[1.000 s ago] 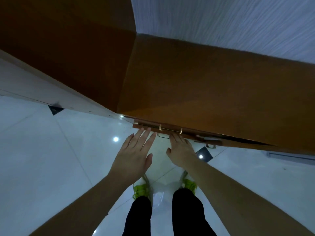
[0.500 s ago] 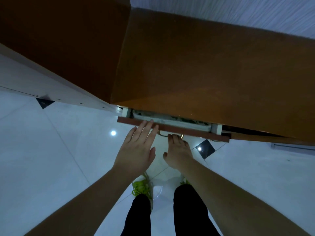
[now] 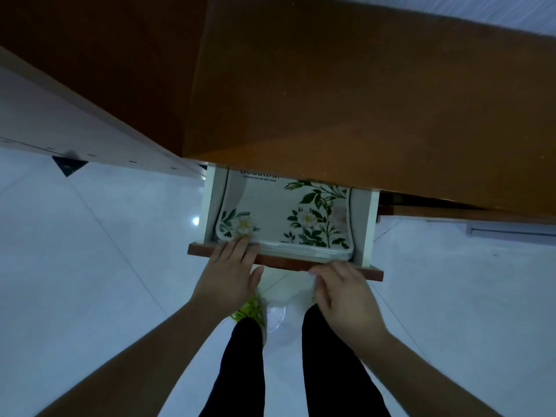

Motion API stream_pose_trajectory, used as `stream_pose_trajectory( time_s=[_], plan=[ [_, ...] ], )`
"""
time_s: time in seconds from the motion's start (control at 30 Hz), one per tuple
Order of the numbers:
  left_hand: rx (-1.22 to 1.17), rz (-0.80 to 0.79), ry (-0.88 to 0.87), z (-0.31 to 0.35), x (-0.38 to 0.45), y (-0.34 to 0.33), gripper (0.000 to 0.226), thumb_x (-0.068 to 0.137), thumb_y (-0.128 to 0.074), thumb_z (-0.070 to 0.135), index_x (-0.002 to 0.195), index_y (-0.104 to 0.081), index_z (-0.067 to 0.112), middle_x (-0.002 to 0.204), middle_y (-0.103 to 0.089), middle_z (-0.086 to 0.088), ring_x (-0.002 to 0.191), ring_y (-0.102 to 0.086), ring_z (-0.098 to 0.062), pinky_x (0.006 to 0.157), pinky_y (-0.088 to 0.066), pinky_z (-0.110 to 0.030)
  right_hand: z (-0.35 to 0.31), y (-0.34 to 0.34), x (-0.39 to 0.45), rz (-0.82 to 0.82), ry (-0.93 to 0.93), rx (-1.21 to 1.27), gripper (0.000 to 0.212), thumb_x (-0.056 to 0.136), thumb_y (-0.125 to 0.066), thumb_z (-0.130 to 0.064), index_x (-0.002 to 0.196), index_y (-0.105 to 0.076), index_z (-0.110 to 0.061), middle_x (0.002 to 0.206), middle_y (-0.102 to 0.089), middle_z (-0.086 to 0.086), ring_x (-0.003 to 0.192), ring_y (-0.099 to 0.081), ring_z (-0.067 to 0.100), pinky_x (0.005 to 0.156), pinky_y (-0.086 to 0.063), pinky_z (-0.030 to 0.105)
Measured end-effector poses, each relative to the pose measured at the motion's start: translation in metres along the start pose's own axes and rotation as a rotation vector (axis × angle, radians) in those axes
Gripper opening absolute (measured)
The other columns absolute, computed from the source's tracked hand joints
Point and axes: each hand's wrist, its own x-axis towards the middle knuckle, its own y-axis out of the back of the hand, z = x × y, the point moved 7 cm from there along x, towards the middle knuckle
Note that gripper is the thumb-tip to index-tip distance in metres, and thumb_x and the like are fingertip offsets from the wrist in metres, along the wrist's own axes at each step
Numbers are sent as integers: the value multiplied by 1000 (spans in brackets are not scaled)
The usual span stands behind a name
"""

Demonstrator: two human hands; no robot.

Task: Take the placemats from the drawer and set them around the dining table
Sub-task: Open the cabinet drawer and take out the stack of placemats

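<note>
The drawer (image 3: 365, 230) of a wooden cabinet stands pulled out in front of me, with its brown front board nearest. Inside lies a stack of white placemats (image 3: 279, 218) printed with green leaves and pale flowers; their far part is hidden under the cabinet top. My left hand (image 3: 228, 275) reaches over the left of the front board, and its straight fingers touch the near left corner of the stack. My right hand (image 3: 343, 287) is at the right of the front board, fingers curled down over it where the handle is hidden.
The orange-brown cabinet top (image 3: 361, 100) overhangs the drawer and fills the upper view. A second, closed drawer front (image 3: 451, 213) lies to the right. Glossy white floor tiles (image 3: 105, 281) spread on both sides. My legs and a green shoe (image 3: 249, 311) stand just below the drawer.
The drawer has slid out towards me from nearly closed, uncovering the placemats. My left hand has moved onto the front board and the stack; my right hand has come back with the drawer front.
</note>
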Motion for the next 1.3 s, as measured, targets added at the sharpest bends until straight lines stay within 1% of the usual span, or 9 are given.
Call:
stream_pose_trajectory(
  time_s=[0.13, 0.27, 0.43, 0.53, 0.77, 0.93, 1.13, 1.23, 1.3],
  plan=[
    [-59, 35, 25, -2, 13, 10, 50, 96, -31, 41, 96, -74, 14, 112, -69, -11, 101, -66, -32, 86, -53, -44, 22, 6, 32, 23, -16, -65, 21, 88, -63, -8, 108, -70, -11, 100, -67, 7, 89, -62, 27, 78, -52, 37],
    [-128, 18, 65, -12, 29, 16, 57, 92, -27, 41, 84, -73, 8, 97, -72, -13, 85, -67, -34, 73, -55, -41, 42, -30, 69, -366, -64, -113, 46, 96, -59, -26, 140, -51, -18, 142, -50, 6, 125, -49, 31, 103, -41, 40],
    [-154, -57, 51, -26, 45, 17, 30, 97, -51, 36, 119, -60, 18, 114, -69, -6, 103, -64, -29, 94, -44, -39, 52, -61, 93, -676, -45, -351, 67, 93, -62, -33, 151, -30, -24, 157, -29, 4, 138, -35, 30, 109, -37, 45],
    [-198, -205, 8, -26, 61, 13, 44, 94, -60, 39, 134, -52, 24, 131, -61, -1, 116, -57, -23, 96, -41, -31, 48, -67, 97, -744, 18, -459, 66, 96, -59, -28, 152, -25, -24, 155, -32, 9, 134, -40, 33, 104, -41, 45],
    [158, -381, -168, -11, 86, 0, 45, 96, -57, 38, 136, -44, 21, 129, -56, -8, 114, -55, -27, 91, -49, -40, 27, -65, 98, -713, 251, -584, 64, 90, -50, 2, 147, -28, -17, 119, -59, 12, 88, -63, 30, 59, -49, 37],
    [365, -401, -378, 2, 94, 2, 43, 99, -50, 20, 139, -37, 18, 119, -60, -11, 101, -61, -31, 77, -52, -38, 17, -64, 97, -705, 370, -608, 48, 95, -46, -3, 140, -37, -13, 108, -63, 11, 85, -63, 29, 58, -43, 36],
    [461, -481, -440, 17, 101, 2, 30, 96, -48, 9, 126, -45, 15, 106, -64, -10, 86, -61, -28, 64, -44, -35, 22, -64, 95, -636, 367, -619, 42, 94, -47, -6, 136, -42, -12, 106, -65, 9, 85, -65, 30, 60, -46, 36],
    [477, -438, -476, 14, 98, 9, 34, 96, -48, 9, 129, -44, 16, 100, -64, -10, 76, -56, -27, 62, -44, -34, 37, -70, 97, -650, 272, -577, 50, 94, -49, -8, 142, -35, -17, 119, -61, 9, 94, -63, 29, 61, -49, 36],
    [468, -394, -496, 12, 92, 10, 43, 94, -49, 7, 135, -41, 18, 102, -65, -9, 77, -60, -27, 63, -48, -34, 49, -72, 99, -682, 170, -485, 60, 95, -55, -21, 148, -27, -21, 139, -50, 10, 115, -57, 31, 81, -54, 42]
  ],
)
